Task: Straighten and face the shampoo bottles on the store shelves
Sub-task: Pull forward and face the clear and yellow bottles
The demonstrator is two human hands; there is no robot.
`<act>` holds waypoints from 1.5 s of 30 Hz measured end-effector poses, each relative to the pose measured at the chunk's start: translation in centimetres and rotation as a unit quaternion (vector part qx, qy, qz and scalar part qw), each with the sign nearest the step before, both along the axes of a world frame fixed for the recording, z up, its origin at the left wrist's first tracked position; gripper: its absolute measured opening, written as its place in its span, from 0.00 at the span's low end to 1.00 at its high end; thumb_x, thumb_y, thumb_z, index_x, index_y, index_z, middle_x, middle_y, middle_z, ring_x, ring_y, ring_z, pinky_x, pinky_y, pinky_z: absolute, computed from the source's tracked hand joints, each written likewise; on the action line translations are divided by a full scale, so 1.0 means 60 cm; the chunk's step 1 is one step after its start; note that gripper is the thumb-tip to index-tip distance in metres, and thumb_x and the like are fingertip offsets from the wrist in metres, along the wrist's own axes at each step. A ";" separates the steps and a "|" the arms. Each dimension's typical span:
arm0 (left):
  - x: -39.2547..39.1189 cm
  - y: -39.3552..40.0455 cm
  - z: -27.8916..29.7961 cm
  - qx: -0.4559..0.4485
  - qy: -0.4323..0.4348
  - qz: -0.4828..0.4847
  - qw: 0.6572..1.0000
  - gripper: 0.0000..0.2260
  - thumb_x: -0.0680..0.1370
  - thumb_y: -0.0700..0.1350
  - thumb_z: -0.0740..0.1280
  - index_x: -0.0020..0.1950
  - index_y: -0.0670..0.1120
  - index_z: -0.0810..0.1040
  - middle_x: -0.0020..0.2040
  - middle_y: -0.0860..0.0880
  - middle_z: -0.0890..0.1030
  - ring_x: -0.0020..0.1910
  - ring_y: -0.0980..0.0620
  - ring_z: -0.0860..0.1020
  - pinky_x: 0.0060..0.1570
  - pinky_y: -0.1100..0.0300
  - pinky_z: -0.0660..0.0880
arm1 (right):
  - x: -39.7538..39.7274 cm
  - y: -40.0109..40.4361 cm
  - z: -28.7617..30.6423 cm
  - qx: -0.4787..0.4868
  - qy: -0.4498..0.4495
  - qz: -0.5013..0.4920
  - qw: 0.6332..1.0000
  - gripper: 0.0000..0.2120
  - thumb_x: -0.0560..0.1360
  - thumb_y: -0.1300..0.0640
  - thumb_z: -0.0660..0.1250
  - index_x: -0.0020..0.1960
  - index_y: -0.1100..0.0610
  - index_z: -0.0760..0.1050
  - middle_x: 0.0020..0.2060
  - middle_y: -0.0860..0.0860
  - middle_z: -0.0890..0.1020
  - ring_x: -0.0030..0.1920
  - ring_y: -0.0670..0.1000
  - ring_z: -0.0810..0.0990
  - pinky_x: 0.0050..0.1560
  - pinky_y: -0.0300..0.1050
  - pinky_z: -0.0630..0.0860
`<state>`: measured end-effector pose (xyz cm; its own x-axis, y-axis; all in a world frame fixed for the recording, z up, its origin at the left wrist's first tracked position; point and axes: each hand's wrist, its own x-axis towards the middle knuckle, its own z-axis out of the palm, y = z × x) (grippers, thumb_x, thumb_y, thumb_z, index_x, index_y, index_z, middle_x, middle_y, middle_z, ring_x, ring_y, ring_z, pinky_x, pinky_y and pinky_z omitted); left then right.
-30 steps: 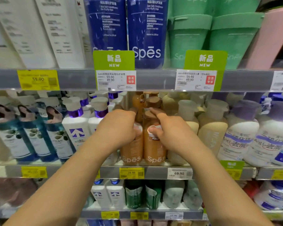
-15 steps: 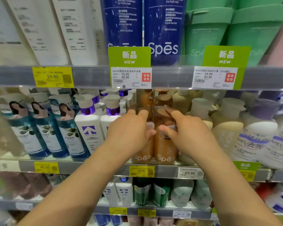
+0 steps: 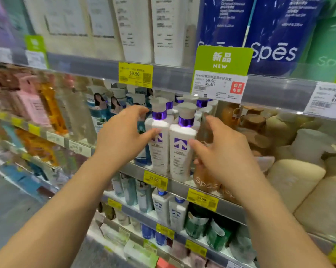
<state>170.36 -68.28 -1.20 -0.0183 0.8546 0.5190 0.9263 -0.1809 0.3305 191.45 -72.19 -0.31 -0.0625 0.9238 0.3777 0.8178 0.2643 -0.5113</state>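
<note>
Two white pump bottles with purple collars stand side by side at the front of the middle shelf (image 3: 133, 168), the left white bottle (image 3: 160, 155) and the right white bottle (image 3: 179, 159), labels facing out. My left hand (image 3: 122, 136) is at the left bottle's left side, fingers spread near its pump and thumb tip on its front. My right hand (image 3: 223, 153) is beside the right bottle with fingers apart, its forefinger tip touching the bottle's edge. That hand partly hides the amber Spes bottles (image 3: 204, 182).
Teal bottles with a woman's picture (image 3: 102, 108) stand just left of my left hand. Brown-capped and beige bottles (image 3: 298, 171) fill the shelf to the right. Blue Spes bottles (image 3: 275, 35) and white tubes (image 3: 136, 26) sit on the shelf above, behind a green NEW tag (image 3: 221, 60).
Both hands have left the amber Spes bottles and moved left to the two white purple-collared bottles. The view has swung left and closer to the shelf.
</note>
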 end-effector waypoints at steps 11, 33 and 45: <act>-0.044 0.068 -0.001 -0.061 0.071 -0.114 0.989 0.27 0.68 0.66 0.71 0.60 0.51 0.72 0.55 0.52 0.81 0.50 0.50 0.78 0.44 0.51 0.76 | -0.079 0.044 -0.008 -0.025 -0.018 -0.089 0.996 0.34 0.77 0.44 0.70 0.72 0.61 0.62 0.53 0.58 0.82 0.51 0.59 0.82 0.43 0.49 0.76; -0.236 0.134 0.000 0.151 -0.037 -0.247 0.956 0.11 0.76 0.54 0.69 0.54 0.51 0.78 0.49 0.54 0.78 0.44 0.55 0.75 0.39 0.60 0.70 | -0.250 0.027 -0.048 0.189 0.071 -0.250 0.947 0.13 0.78 0.50 0.69 0.62 0.51 0.79 0.51 0.44 0.79 0.54 0.48 0.79 0.52 0.41 0.75; -0.289 0.204 0.020 0.041 0.068 -0.174 0.982 0.31 0.74 0.63 0.67 0.70 0.46 0.64 0.49 0.46 0.80 0.46 0.44 0.79 0.40 0.50 0.78 | -0.339 0.139 -0.025 0.016 -0.062 -0.176 0.982 0.35 0.81 0.49 0.64 0.81 0.48 0.48 0.61 0.56 0.80 0.55 0.57 0.81 0.51 0.52 0.79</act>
<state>153.03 -56.06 0.00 0.3419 0.7525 0.5629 0.8384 -0.5149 0.1790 171.13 -63.87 -1.80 0.2113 0.8845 0.4160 0.9164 -0.0313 -0.3989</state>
